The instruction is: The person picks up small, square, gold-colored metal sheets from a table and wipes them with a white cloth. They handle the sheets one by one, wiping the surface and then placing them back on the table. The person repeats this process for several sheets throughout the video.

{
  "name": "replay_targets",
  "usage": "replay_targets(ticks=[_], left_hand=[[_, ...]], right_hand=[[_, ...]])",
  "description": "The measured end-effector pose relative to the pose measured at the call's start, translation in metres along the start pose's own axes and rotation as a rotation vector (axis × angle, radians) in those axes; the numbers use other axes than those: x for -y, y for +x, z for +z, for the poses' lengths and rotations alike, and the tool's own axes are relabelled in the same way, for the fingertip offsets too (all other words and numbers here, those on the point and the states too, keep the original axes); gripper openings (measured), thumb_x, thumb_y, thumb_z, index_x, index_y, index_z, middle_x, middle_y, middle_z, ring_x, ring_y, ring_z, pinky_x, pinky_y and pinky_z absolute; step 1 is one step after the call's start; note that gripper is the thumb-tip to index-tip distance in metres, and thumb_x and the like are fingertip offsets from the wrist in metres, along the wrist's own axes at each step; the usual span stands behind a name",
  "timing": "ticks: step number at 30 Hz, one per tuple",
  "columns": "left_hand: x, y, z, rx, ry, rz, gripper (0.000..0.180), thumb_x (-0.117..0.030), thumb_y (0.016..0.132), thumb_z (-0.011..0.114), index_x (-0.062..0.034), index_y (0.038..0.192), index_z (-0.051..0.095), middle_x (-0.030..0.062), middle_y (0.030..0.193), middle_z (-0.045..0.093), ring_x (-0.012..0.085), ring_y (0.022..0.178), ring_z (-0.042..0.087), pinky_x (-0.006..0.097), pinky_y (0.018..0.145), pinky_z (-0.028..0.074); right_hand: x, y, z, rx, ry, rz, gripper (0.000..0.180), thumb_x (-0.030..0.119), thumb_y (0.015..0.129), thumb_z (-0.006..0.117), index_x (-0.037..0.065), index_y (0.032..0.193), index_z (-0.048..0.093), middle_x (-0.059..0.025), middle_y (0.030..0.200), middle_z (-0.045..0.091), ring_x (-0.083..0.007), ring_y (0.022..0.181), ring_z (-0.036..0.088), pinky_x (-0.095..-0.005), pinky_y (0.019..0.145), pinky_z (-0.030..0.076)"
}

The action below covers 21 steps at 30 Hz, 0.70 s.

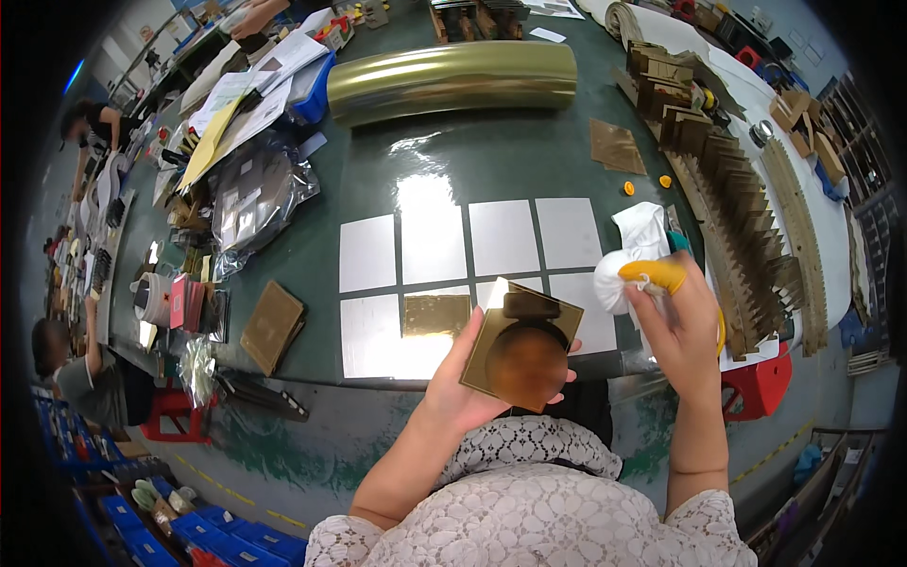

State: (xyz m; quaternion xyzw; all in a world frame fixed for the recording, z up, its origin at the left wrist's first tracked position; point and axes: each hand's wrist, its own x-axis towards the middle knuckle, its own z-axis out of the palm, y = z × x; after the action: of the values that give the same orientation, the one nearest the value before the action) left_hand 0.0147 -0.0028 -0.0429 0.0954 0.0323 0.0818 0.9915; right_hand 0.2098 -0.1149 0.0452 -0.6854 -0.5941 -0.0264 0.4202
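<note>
My left hand (465, 383) holds a square, mirror-like gold plate (521, 326), with the fingers under it and the thumb along its left edge. The plate is tilted up and reflects dark and brown shapes. To the right, my right hand (682, 326) is raised and pinches a wad of white cloth (614, 283). Yellow finger covers (654, 275) sit on its fingertips. White sheets (368, 335) lie in two rows on the green table just beyond my hands. Another gold plate (436, 317) rests on the near row, left of the held one.
A gold film roll (453, 80) lies across the far table. Slotted wooden racks (746, 236) holding brown plates line the right side. Stacked gold plates (272, 326), a plastic-wrapped bundle (260, 203) and a white tub (151, 298) are at left. Two people work further left.
</note>
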Motion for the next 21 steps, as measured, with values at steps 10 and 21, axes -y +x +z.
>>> replay_targets(ticks=[10, 21], left_hand=[[0.006, -0.004, 0.016, -0.128, 0.134, -0.008, 0.063, -0.052, 0.100, 0.025, -0.0067, 0.143, 0.032, 0.0198, 0.135, 0.047, 0.0424, 0.115, 0.053, 0.057, 0.091, 0.048], [0.005, -0.006, 0.020, -0.146, 0.135, -0.025, 0.061, -0.051, 0.100, 0.026, -0.0077, 0.143, 0.030, 0.0208, 0.133, 0.046, 0.0431, 0.116, 0.053, 0.058, 0.091, 0.048]], right_hand=[[0.023, 0.005, 0.017, 0.284, 0.117, -0.287, 0.023, 0.006, 0.073, 0.073, 0.004, 0.092, 0.061, -0.0082, 0.088, 0.057, -0.0254, 0.075, 0.055, -0.0352, 0.068, 0.042], [0.021, 0.009, 0.027, 0.334, 0.050, -0.336, 0.020, 0.007, 0.074, 0.071, 0.002, 0.090, 0.061, -0.0074, 0.085, 0.055, -0.0240, 0.074, 0.053, -0.0341, 0.066, 0.042]])
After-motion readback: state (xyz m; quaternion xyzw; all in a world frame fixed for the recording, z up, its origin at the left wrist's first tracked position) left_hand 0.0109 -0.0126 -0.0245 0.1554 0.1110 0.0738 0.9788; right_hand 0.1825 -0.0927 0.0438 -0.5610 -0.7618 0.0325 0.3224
